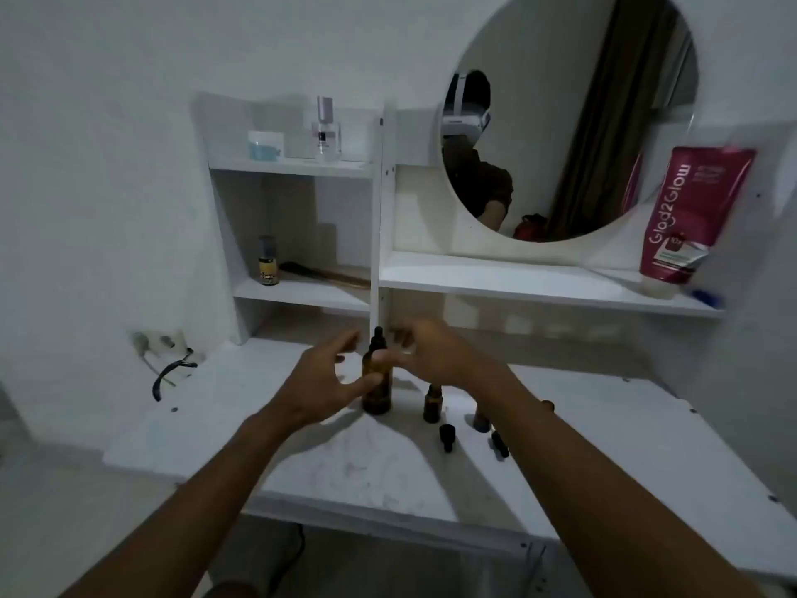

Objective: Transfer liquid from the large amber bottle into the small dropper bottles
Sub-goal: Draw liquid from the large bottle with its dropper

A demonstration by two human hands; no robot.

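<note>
The large amber bottle point(378, 388) stands upright on the white desk point(388, 468) with its black dropper cap point(378, 337) on. My left hand point(321, 381) is just left of it, fingers spread, thumb tip at the bottle's side. My right hand point(433, 356) hovers on its right, blurred fingers near the cap, thumb across the bottle's shoulder; neither hand is closed on it. A small dropper bottle point(431, 403) stands uncapped to the right. A second small bottle point(481, 419) is partly hidden by my right forearm. Two black dropper caps point(446, 438) point(500, 444) lie in front.
A white shelf unit point(297, 291) rises behind the desk, holding a small yellow-labelled bottle point(268, 261), a perfume bottle point(325, 131) and a jar point(265, 145). A round mirror point(569, 114) and a red pouch point(685, 217) are at the right. A wall socket with cable point(168, 360) is at the left.
</note>
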